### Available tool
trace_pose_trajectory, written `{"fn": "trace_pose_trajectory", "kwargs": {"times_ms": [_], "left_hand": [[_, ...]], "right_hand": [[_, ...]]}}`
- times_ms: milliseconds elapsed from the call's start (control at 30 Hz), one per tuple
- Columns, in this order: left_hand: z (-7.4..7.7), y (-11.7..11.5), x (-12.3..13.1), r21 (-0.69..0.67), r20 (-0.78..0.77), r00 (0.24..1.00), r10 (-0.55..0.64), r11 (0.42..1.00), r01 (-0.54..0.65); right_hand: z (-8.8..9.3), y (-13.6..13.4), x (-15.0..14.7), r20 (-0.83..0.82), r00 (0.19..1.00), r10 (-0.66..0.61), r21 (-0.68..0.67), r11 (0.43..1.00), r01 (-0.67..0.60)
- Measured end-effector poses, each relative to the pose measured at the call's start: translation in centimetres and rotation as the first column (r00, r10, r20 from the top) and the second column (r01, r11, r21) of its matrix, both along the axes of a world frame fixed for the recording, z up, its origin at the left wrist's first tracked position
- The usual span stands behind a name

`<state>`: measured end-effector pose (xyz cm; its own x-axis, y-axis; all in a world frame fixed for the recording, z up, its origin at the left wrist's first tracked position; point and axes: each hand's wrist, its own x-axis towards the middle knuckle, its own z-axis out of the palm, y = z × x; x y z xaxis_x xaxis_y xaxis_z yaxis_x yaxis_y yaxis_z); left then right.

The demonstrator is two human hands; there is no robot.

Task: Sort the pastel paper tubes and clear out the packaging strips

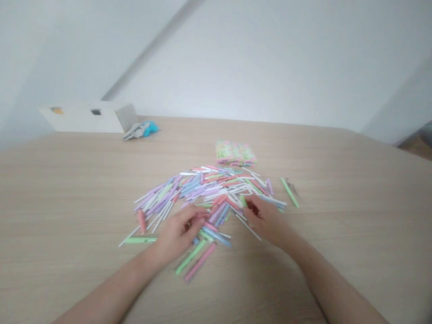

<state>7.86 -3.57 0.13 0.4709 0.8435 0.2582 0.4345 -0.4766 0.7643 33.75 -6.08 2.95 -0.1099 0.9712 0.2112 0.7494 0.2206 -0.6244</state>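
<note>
A loose heap of pastel pen parts [209, 191] in pink, green, blue and purple, mixed with thin white sticks, spreads over the table. My left hand [178, 229] is at the heap's near left side, thumb and fingers pressed together; what they hold, if anything, is blurred. On the near right side, my right hand [265, 218] pinches a short light green pen part [243, 201]. Just in front of the left hand lie a green pen [191, 257] and a pink pen [200, 262] side by side. Another green pen [140, 240] lies partly behind the left wrist.
Behind the heap sits a low stack of pink and green packets [235, 153]. A green pen [289, 192] lies apart on the right, beside a small dark item. At the back left stand a white box [84, 119] and a grey and blue cloth-like bundle [141, 130] near the wall.
</note>
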Motion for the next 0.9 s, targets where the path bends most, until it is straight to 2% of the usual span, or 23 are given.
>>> {"fn": "trace_pose_trajectory", "kwargs": {"times_ms": [67, 133, 200, 267, 367, 533, 667, 767, 900], "left_hand": [[0.1, -0.1, 0.1, -0.044, 0.038, 0.999, -0.005, 0.999, 0.007], [0.1, -0.3, 0.2, -0.099, 0.078, 0.997, -0.018, 0.995, 0.026], [0.1, -0.5, 0.4, -0.158, 0.132, 0.99, -0.057, 0.984, 0.078], [0.0, -0.6, 0.6, -0.22, 0.203, 0.973, -0.113, 0.963, 0.158], [-0.2, -0.8, 0.9, -0.304, 0.316, 0.934, -0.167, 0.915, 0.266], [0.0, -0.9, 1.2, -0.404, 0.409, 0.902, -0.141, 0.858, 0.317], [0.6, -1.0, 1.2, -0.415, 0.405, 0.905, -0.128, 0.857, 0.307], [0.6, -0.9, 0.9, -0.395, 0.338, 0.934, -0.113, 0.884, 0.25], [-0.2, -0.3, 0.1, -0.35, 0.208, 0.977, -0.043, 0.93, 0.115]], "right_hand": [[0.0, 0.0, -0.9, -0.182, 0.982, 0.049, -0.098, 0.993, -0.068], [-0.1, 0.0, -1.8, -0.402, 0.915, 0.035, -0.242, 0.96, -0.143], [-0.3, 0.0, -2.7, -0.596, 0.802, -0.035, -0.337, 0.918, -0.211], [-0.4, 0.0, -3.5, -0.745, 0.658, -0.109, -0.36, 0.896, -0.259], [-0.5, -0.2, -4.7, -0.861, 0.477, -0.174, -0.359, 0.873, -0.329], [-1.3, -0.5, -5.5, -0.922, 0.336, -0.192, -0.318, 0.87, -0.377], [-2.6, -0.7, -5.6, -0.94, 0.277, -0.2, -0.293, 0.889, -0.352], [-3.2, -0.9, -5.8, -0.926, 0.295, -0.236, -0.328, 0.89, -0.318], [-3.3, -1.4, -6.0, -0.926, 0.328, -0.185, -0.302, 0.885, -0.354]]}}
